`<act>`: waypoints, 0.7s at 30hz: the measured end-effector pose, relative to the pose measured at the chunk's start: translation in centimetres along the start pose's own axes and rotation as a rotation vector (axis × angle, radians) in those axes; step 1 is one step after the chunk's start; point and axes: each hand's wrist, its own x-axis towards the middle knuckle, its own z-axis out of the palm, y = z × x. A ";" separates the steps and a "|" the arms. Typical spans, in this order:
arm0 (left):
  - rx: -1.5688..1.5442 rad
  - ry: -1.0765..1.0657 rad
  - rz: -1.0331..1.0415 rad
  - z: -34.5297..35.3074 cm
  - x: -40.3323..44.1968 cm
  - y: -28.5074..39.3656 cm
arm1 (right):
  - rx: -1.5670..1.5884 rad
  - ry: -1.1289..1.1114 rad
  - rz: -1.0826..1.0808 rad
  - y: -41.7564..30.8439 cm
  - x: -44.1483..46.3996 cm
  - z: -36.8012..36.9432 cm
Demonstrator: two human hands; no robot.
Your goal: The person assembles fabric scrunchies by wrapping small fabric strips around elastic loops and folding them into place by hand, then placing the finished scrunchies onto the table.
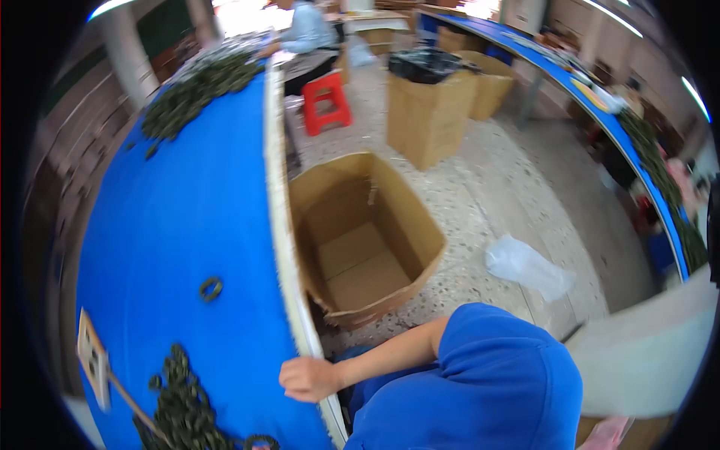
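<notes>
Green-black rings [186, 409] on blue tabletop [180, 202]

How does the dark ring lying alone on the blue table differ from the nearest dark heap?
The ring lies alone; the heap is many pieces piled together. The ring covers a small spot; the heap spreads much wider. Both are dark and rest on the blue table.

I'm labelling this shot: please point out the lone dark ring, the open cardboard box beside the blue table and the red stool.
Lone dark ring [203, 291]: head view, left side of its band.
Open cardboard box [366, 262]: head view, its inside bottom.
Red stool [322, 82]: head view, its upper part.
</notes>
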 end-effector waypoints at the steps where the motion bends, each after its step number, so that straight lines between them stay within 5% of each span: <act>1: -0.026 0.031 0.025 -1.2 -1.3 0.5 | -0.009 -0.015 0.003 0.1 0.0 -0.1; 9: -0.116 0.329 0.217 -2.8 -10.8 4.9 | 0.172 -0.178 0.141 -1.9 2.7 0.1; 13: -0.106 0.343 0.316 -1.9 -11.5 8.3 | 0.377 -0.442 -0.067 -6.3 8.6 4.1; 21: -0.271 0.273 0.484 -2.1 -9.1 12.3 | 1.024 -0.791 0.467 -12.4 13.5 11.5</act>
